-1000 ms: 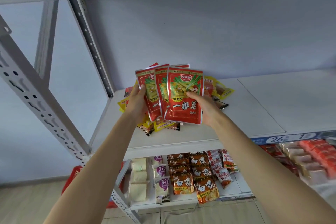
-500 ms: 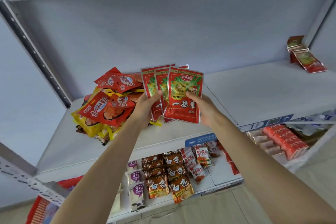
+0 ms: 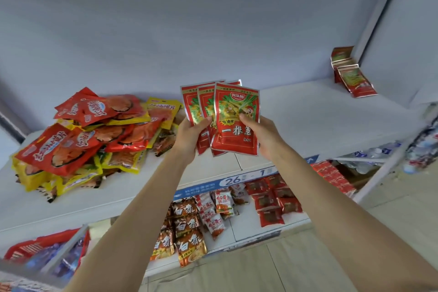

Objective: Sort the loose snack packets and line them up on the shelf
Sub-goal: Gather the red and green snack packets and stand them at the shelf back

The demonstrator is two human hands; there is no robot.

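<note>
White metal shelving fills the view, its pale back wall rising behind a white shelf (image 3: pixel 320 121) at about chest height. On the left part of that shelf lies a loose heap of red and yellow snack packets (image 3: pixel 92 135), overlapping at all angles, their printing too tilted and blurred to read. At the far right end, against the upright, a short row of red packets (image 3: pixel 353 76) leans back, showing green artwork like that on the ones in hand. Between heap and row the shelf surface is bare white, and both forearms reach up across its front edge. A blue price strip (image 3: pixel 237 181) along that edge reads "26" and "1". Below it, a lower shelf carries brown-orange noodle packs (image 3: pixel 187 227) with large white characters, small white-and-red packets (image 3: pixel 214 211) and dark red square packs (image 3: pixel 275 201); a red basket (image 3: pixel 45 244) sits at lower left. The held packets (image 3: pixel 234 118) are a fan of about four glossy red pouches with silver edges, green scallion art and a cartoon face; the front one reads "一根葱" with "非油炸" on a yellow band. The left hand (image 3: pixel 189 137) grips the fan's left side, thumb on front, while the right hand (image 3: pixel 260 135) pinches the front pouch's right edge, above the shelf's middle.
</note>
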